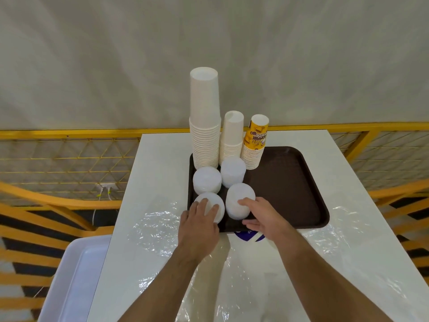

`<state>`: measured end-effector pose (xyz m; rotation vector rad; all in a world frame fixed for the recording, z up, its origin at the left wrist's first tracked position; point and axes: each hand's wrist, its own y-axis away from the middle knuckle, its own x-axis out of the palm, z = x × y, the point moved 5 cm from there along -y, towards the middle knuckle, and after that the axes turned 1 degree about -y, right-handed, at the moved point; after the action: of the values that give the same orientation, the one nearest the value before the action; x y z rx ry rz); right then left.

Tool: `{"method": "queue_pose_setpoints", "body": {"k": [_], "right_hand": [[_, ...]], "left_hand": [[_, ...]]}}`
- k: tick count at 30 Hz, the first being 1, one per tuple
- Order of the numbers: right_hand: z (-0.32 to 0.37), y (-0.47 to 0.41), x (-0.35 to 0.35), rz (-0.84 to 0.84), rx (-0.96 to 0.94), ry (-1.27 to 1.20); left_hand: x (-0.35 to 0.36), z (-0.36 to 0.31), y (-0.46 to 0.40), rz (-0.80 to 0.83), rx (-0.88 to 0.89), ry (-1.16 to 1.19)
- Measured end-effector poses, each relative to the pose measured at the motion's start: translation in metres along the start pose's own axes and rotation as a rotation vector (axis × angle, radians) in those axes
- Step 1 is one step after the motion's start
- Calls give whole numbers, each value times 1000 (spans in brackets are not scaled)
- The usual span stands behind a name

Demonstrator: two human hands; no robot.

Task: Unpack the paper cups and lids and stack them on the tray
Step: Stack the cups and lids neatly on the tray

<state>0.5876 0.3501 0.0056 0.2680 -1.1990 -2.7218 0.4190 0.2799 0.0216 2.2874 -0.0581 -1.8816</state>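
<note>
A dark brown tray [290,182] lies on the white table. At its back left stand three upside-down cup stacks: a tall white one [204,117], a shorter white one [232,135] and a yellow printed one [255,142]. In front of them sit several stacks of white lids. My left hand [199,219] rests its fingers on the front left lid stack [212,203]. My right hand [260,214] curls round the front right lid stack [239,198], thumb low at its base.
Clear plastic wrapping [157,231] is spread over the table [162,159] on both sides of the tray and toward me. A white bin [76,275] stands to the left of the table. Yellow railings [69,159] run behind and beside.
</note>
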Motion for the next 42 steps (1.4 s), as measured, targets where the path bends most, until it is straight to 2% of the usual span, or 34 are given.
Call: {"method": "queue_pose_setpoints", "body": {"k": [8, 16, 25, 29, 32, 36, 39, 42], "right_hand": [[14, -10, 18, -15, 10, -154], [13, -11, 18, -23, 25, -208], [12, -17, 22, -6, 22, -222], [15, -15, 19, -8, 29, -203], [24, -12, 7, -73, 16, -127], [55, -21, -6, -154, -110, -65], [79, -31, -1, -139, -155, -45], [89, -42, 8, -82, -164, 36]], "left_hand": [[-2, 3, -2, 6, 3, -31], [-25, 15, -29, -122, -50, 65], [-23, 17, -76, 136, 43, 0], [-17, 18, -78, 187, 54, -15], [-18, 18, -79, 173, 55, -10], [-31, 13, -82, 73, 45, 80], [-41, 2, -81, -14, 71, 153], [-40, -5, -77, 8, 65, 162]]}}
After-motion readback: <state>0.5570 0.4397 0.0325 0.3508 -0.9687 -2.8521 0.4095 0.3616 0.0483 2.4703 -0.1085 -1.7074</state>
